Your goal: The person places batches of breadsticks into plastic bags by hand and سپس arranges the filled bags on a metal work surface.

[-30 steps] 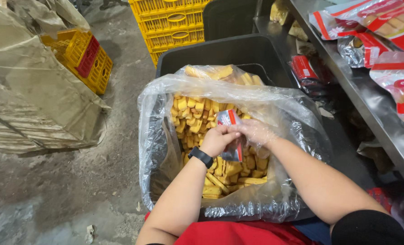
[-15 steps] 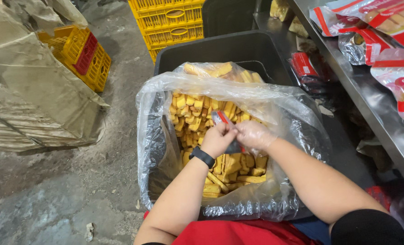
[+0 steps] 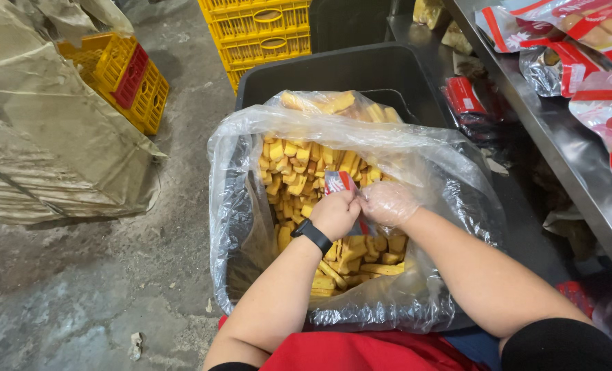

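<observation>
Clear plastic lines the black bin at the middle of the view, and the big bag is heaped with yellow, finger-shaped snack sticks. Both forearms come up from about six o'clock and meet over the heap, wrists bent slightly down. The left hand, bare and wearing a black watch at the wrist, is curled into a loose fist with its fingers closed on the lower part of a small red and clear packet. The right hand, covered by a thin see-through glove, is also curled shut and presses against the left, gripping the same packet from the three o'clock side. The packet stands up between the two hands, its top edge poking out toward twelve o'clock, just above the sticks and not resting on them as far as can be seen. The right forearm slants in from five o'clock, the left from seven. At twelve o'clock, behind the bin, stands a stack of yellow crates, and another yellow crate with a red panel lies tilted at ten o'clock on the grey concrete floor. A crumpled tan sheet covers something at nine o'clock. Along the two o'clock side runs a metal counter bearing filled red and clear packets.
</observation>
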